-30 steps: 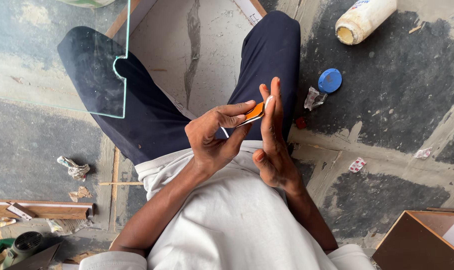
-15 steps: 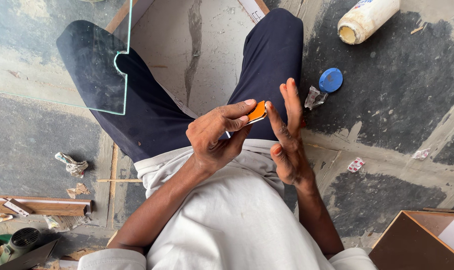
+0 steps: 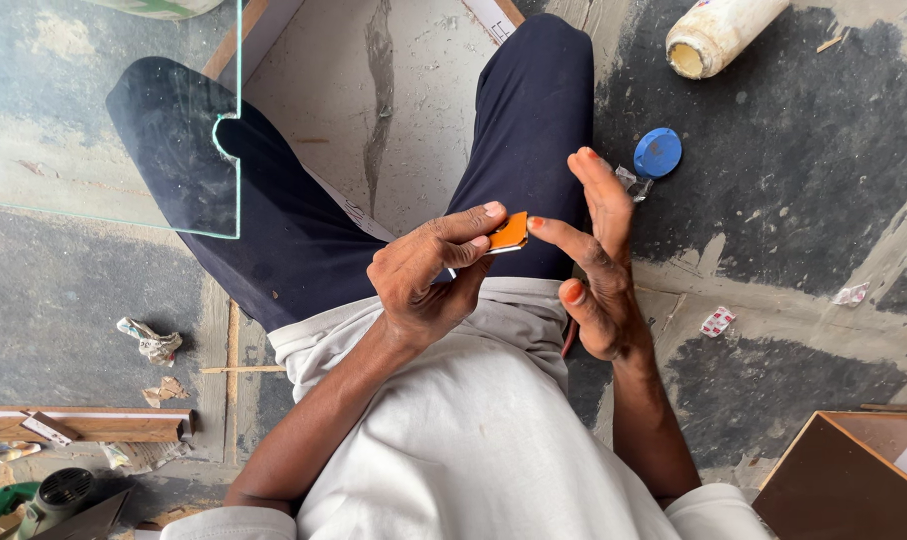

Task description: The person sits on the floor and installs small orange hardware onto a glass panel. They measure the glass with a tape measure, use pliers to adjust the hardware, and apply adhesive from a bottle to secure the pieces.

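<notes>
Both hands meet over my lap: left hand [image 3: 424, 285] grips a small orange tool [image 3: 509, 232], right hand [image 3: 599, 265] is open, its fingertip touching the tool at 3 o'clock. I judge it is being adjusted; the next move calls for a steady pinch.
</notes>
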